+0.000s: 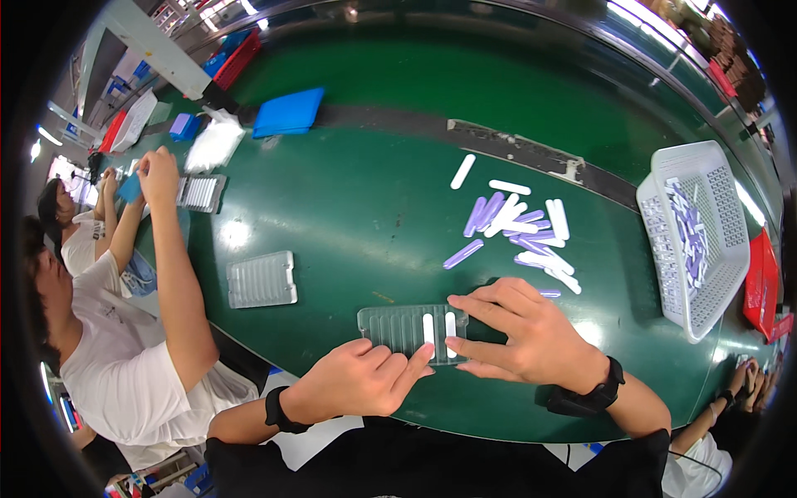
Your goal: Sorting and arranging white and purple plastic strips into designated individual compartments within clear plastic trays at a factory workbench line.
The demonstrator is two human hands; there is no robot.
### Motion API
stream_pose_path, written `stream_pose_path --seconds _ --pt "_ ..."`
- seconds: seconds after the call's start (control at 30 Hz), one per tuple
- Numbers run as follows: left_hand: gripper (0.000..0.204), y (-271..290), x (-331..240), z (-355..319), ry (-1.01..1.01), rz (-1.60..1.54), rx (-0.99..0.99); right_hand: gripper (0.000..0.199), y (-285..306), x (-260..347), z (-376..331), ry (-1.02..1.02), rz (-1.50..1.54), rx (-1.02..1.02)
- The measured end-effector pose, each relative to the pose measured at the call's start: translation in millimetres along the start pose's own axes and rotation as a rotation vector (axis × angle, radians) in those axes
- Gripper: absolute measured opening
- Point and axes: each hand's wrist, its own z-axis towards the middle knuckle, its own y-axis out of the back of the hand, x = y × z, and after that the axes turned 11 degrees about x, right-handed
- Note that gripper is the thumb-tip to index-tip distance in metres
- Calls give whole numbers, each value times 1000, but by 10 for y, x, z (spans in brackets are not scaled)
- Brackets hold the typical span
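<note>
A: Head view, quick pass. Left hand (357, 378), forefinger stretched out, tip on the near edge of the clear slotted tray (398, 325) just below the two white sticks (439, 334) seated in it. Nothing pinched.

B: Right hand (527, 332)?

A: Fingers spread flat, pressing on the tray's right end. Holding nothing that I can see; the palm side is hidden.

B: Where's the tray?

A: On the green table (365, 199), right in front of the person, near edge. Step looks like filling slots, early on: two filled, the rest bare.

B: Next move needs what?

A: My guess: one hand pins the tray, the other reaches to the loose stick pile (523, 232) just beyond the right hand, picks one, lines it up with the next free slot.

B: Counts?

A: Two sticks in the tray. One spare empty tray (262, 280) to the left. One white basket (697, 232) of sticks far right. The pile, white and purple mixed, overlaps too much to count exactly. Co-worker (124, 332) at left with another tray.
</note>
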Motion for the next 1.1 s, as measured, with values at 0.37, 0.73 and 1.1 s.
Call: stream_pose_path --seconds 0.37,0.73,1.1 --pt "14 52 589 948 369 -630 -27 31 294 219 -623 -296 -33 -14" --pt "8 -11 641 827 483 -587 28 18 343 8 -528 -695 132 -204" --pt "13 48 588 815 400 -1195 159 21 292 104 -378 -724 217 -163"
